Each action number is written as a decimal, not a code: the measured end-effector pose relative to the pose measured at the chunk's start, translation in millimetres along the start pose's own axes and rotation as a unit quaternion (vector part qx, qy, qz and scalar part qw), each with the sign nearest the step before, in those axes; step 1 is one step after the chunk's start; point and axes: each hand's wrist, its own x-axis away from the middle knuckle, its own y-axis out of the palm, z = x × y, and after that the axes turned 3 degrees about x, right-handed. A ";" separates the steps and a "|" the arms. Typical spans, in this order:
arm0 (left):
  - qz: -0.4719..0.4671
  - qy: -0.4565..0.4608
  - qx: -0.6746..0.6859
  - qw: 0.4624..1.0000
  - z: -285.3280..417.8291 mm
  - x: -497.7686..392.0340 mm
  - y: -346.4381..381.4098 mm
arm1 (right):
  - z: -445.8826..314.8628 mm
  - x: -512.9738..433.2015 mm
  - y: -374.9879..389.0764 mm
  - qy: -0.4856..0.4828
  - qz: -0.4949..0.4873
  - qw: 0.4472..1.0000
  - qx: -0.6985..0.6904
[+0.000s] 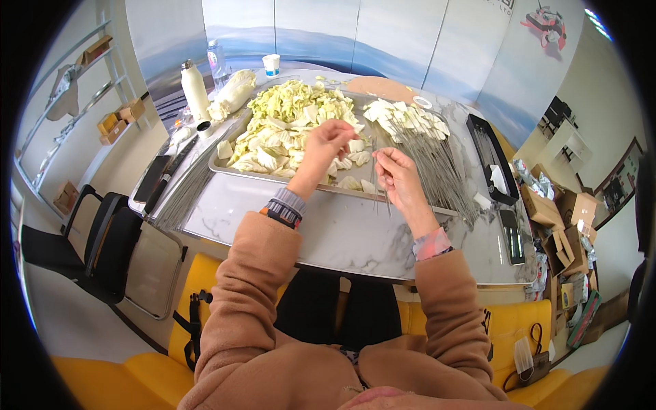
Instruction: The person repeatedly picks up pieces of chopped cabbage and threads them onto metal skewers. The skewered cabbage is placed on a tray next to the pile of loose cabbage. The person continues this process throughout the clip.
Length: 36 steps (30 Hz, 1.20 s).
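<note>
My left hand (330, 146) hovers over a metal tray (266, 177) heaped with cut cabbage (287, 128). Its fingers are bent, and whether a piece sits between them is unclear. My right hand (397, 177) is just to the right, thumb and fingers pinched on a few thin metal skewers (375, 192) whose ends stick out below it. On the tray's right side lie many skewers (435, 169), with cabbage pieces (405, 118) threaded at their far ends. Loose pale cabbage chunks (350, 183) rest near the tray's front edge.
More bare skewers (187, 200) lie left of the tray, beside a knife (159, 189) and a phone (151, 177). A whole cabbage (236, 92), an open bottle (195, 89) and a paper cup (271, 65) stand behind. A black box (492, 159) is at right.
</note>
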 end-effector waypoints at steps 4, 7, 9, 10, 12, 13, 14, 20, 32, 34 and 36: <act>0.109 0.072 -0.161 0.978 3.7 6.5 -41.6 | -3.7 0.7 -0.1 -0.004 0.024 0.999 -0.038; 0.138 0.172 -0.339 0.914 10.3 12.2 -72.7 | -2.5 -0.7 -2.1 0.003 0.021 0.997 -0.071; 0.120 0.111 -0.404 0.900 16.5 19.8 -79.2 | -2.9 -0.7 -5.2 0.007 0.017 0.996 -0.084; 0.095 0.085 -0.454 0.882 18.8 22.1 -83.8 | -3.0 -0.1 -5.4 0.005 0.019 0.996 -0.087; 0.053 0.090 -0.507 0.855 18.1 25.0 -87.2 | -3.4 0.4 -4.0 0.004 0.019 0.996 -0.089; 0.033 0.104 -0.530 0.841 16.0 24.2 -90.0 | -3.2 0.5 -3.0 0.005 0.020 0.996 -0.087; 0.014 0.117 -0.552 0.825 14.6 23.4 -93.6 | -2.8 0.5 -1.5 0.005 0.020 0.996 -0.086; -0.005 0.172 -0.614 0.770 12.9 19.8 -85.4 | -4.8 2.4 -5.3 0.011 0.013 0.997 -0.074; 0.120 0.170 -0.429 0.879 14.2 9.1 -87.5 | -7.5 4.4 -0.5 0.009 0.007 0.999 -0.048; 0.137 0.144 -0.390 0.899 11.6 3.8 -81.6 | -9.3 4.8 1.1 0.008 0.007 0.999 -0.045; 0.147 0.095 -0.309 0.935 6.8 -3.1 -73.4 | -9.7 5.5 2.1 0.006 -0.002 0.999 -0.045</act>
